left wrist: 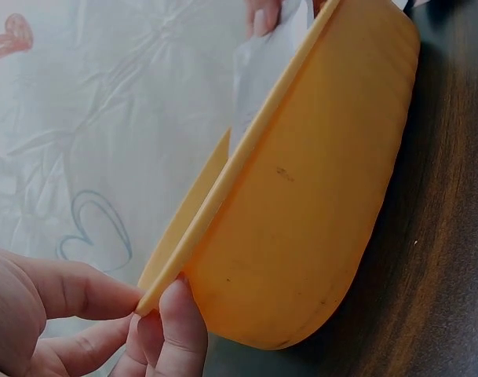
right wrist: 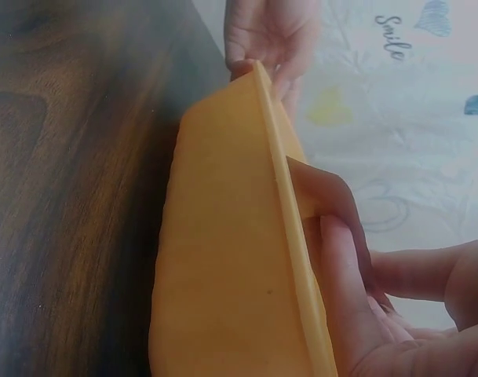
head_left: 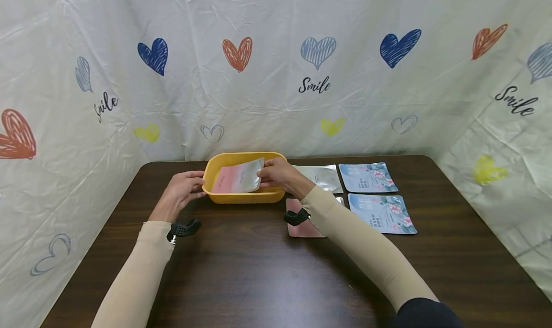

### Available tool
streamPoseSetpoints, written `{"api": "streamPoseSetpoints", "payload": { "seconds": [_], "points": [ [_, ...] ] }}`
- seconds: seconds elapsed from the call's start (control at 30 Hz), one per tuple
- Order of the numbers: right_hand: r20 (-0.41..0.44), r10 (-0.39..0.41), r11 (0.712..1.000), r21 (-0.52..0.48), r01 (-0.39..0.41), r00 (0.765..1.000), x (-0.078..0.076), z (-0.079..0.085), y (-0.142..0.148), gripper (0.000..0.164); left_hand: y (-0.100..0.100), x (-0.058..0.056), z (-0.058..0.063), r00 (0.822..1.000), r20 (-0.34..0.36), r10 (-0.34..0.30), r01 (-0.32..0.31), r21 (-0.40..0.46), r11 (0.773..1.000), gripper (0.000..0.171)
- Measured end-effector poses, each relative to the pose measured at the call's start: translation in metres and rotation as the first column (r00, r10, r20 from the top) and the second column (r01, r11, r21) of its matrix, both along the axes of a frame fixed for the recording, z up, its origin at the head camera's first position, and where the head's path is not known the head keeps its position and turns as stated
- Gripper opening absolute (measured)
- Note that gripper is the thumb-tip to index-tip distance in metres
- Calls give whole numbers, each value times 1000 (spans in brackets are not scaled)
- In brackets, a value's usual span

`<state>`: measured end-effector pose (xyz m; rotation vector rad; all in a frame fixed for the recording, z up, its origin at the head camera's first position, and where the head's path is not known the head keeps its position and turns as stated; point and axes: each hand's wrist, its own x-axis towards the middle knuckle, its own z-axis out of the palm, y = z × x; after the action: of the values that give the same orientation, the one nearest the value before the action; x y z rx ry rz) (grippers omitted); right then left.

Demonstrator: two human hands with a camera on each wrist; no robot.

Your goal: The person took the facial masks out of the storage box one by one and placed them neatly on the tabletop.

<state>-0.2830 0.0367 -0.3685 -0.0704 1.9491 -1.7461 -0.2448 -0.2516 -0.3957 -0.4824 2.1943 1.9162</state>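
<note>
My left hand (head_left: 183, 189) pinches the left end of a yellow plastic basin (head_left: 246, 198) by its rim, thumb and fingers on either side of the edge in the left wrist view. A pink-and-silver sheet mask packet (head_left: 237, 177) lies tilted within the basin's opening. My right hand (head_left: 278, 174) reaches over the basin's right end and pinches this packet by its right edge. In the right wrist view, the packet (right wrist: 337, 192) bends up above the rim between thumb and fingers. Its lower part is hidden behind the basin wall.
Right of the basin lie a silvery packet (head_left: 323, 177), a pink packet (head_left: 304, 228) partly under my right forearm, and two blue floral packets, one behind (head_left: 366, 177) and one in front (head_left: 381, 213). A white heart-printed curtain (head_left: 276, 122) hangs behind the dark wooden table (head_left: 241, 270).
</note>
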Motion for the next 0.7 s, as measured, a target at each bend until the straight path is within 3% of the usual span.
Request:
{"api": "streamPoseSetpoints", "payload": {
  "seconds": [0.7],
  "points": [
    [-2,-51,995,-89,50,999,5,3,23,45,1,1,-1,1000,-22,6,-6,-3,1000,44]
  ]
}}
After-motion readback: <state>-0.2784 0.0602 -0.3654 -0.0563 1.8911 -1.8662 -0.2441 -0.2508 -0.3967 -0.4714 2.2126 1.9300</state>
